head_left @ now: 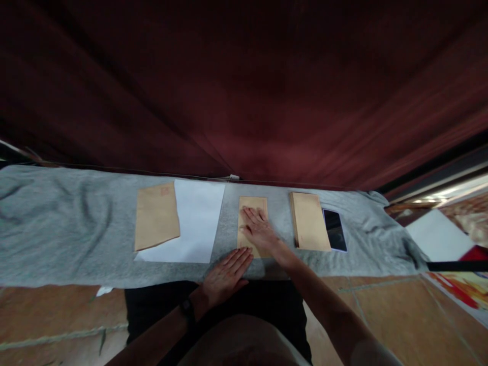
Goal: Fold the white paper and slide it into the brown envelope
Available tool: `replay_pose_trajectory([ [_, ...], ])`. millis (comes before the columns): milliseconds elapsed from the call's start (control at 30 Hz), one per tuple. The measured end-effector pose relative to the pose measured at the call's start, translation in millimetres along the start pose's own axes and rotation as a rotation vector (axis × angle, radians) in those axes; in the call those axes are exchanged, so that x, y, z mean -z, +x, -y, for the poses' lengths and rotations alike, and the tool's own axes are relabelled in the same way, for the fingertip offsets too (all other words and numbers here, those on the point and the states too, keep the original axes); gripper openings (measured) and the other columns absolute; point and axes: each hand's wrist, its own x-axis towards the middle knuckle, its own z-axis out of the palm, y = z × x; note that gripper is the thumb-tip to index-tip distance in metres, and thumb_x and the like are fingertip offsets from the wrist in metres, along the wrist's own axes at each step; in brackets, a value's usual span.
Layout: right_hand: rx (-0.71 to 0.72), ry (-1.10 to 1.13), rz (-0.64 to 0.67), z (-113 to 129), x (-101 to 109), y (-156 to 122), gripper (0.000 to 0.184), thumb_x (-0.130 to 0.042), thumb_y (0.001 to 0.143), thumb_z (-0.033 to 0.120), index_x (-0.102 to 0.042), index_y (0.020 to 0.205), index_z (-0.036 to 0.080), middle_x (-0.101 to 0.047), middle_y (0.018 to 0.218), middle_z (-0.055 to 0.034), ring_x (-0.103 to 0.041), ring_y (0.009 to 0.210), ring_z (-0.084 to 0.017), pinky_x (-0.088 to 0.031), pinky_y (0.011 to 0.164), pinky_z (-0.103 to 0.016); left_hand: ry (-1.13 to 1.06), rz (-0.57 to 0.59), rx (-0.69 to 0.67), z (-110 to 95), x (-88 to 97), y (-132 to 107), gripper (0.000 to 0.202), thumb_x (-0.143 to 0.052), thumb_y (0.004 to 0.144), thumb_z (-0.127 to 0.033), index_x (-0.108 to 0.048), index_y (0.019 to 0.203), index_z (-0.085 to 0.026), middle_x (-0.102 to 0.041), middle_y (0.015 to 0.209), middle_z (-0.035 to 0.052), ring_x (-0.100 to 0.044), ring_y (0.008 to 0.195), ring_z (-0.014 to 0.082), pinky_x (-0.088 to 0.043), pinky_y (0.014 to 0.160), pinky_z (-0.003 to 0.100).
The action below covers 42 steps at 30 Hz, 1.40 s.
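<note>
My right hand [258,227] lies flat, fingers stretched out, on a brown envelope [251,204] in the middle of a grey cloth [76,229]. My left hand [227,273] rests flat on the cloth's near edge, its fingertips at the envelope's lower left corner. A dark band sits on my left wrist. To the left, another brown envelope [156,216] overlaps a white sheet of paper [194,223]. To the right stands a stack of brown envelopes [309,220] with a black phone [334,230] beside it.
A dark red curtain [244,86] hangs right behind the cloth-covered surface. At the far right lie a white sheet [438,235] and colourful printed material [463,287]. Brown tiled floor [57,315] shows below the cloth's near edge.
</note>
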Motion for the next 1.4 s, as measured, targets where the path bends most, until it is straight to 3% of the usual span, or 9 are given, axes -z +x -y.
replay_pose_trajectory([
  [100, -0.014, 0.004, 0.02, 10, 0, 2, 0.057, -0.041, 0.105, 0.041, -0.035, 0.157, 0.02, -0.035, 0.163, -0.0076, -0.032, 0.15, -0.024, -0.016, 0.126, -0.051, 0.017, 0.013, 0.001, 0, 0.4, 1, 0.064, -0.05, 0.101, -0.043, -0.032, 0.156, -0.015, -0.035, 0.163, 0.0101, -0.032, 0.151, 0.0229, -0.027, 0.124, 0.039],
  [267, -0.1, -0.02, 0.018, -3, 9, 23, 0.051, -0.037, 0.106, 0.041, -0.04, 0.154, 0.024, -0.035, 0.163, -0.0055, -0.032, 0.15, -0.027, -0.017, 0.124, -0.055, 0.01, 0.007, -0.012, 0, 2.5, 2, 0.063, -0.053, 0.1, -0.038, -0.035, 0.155, -0.014, -0.037, 0.162, 0.0108, -0.032, 0.151, 0.0234, -0.029, 0.124, 0.039],
  [500, -0.175, -0.065, 0.009, -6, 16, 31, 0.053, -0.034, 0.107, 0.042, -0.039, 0.155, 0.021, -0.033, 0.164, -0.0089, -0.031, 0.15, -0.03, -0.018, 0.123, -0.054, 0.022, 0.009, -0.011, -2, 6.6, 3, 0.062, -0.054, 0.099, -0.036, -0.035, 0.155, -0.015, -0.037, 0.162, 0.0105, -0.033, 0.15, 0.0235, -0.029, 0.123, 0.039],
  [667, -0.133, -0.021, 0.015, 11, 15, -4, 0.055, -0.036, 0.106, 0.041, -0.034, 0.157, 0.02, -0.031, 0.165, -0.0072, -0.028, 0.152, -0.029, -0.015, 0.125, -0.056, 0.027, 0.0, -0.005, -1, 4.3, 4, 0.065, -0.05, 0.101, -0.043, -0.03, 0.158, -0.017, -0.037, 0.162, 0.01, -0.033, 0.15, 0.0221, -0.025, 0.125, 0.039],
  [900, -0.069, 0.051, 0.015, 52, 16, -80, 0.061, -0.037, 0.106, 0.041, -0.028, 0.159, 0.013, -0.031, 0.164, -0.0126, -0.026, 0.153, -0.025, -0.023, 0.126, -0.049, -0.012, 0.024, 0.031, -3, -0.6, 3, 0.064, -0.048, 0.101, -0.048, -0.037, 0.154, -0.013, -0.049, 0.154, 0.0136, -0.042, 0.146, 0.0242, -0.028, 0.124, 0.041],
  [1067, -0.096, 0.05, -0.017, 78, 21, -123, 0.066, -0.04, 0.105, 0.044, -0.027, 0.159, 0.01, -0.031, 0.163, -0.0152, -0.028, 0.153, -0.026, -0.027, 0.126, -0.046, -0.001, 0.011, 0.023, -5, 2.4, 4, 0.067, -0.046, 0.103, -0.046, -0.027, 0.158, -0.012, -0.042, 0.159, 0.013, -0.035, 0.149, 0.0231, -0.025, 0.125, 0.039],
  [1400, -0.166, 0.056, -0.04, 75, 27, -161, 0.071, -0.044, 0.104, 0.039, -0.014, 0.163, 0.014, -0.029, 0.164, -0.0154, -0.029, 0.152, -0.029, -0.031, 0.123, -0.05, 0.004, 0.001, 0.165, -11, 15.8, -11, 0.073, -0.051, 0.101, -0.041, -0.021, 0.161, -0.013, -0.036, 0.161, 0.0126, -0.032, 0.151, 0.025, -0.027, 0.126, 0.041],
])
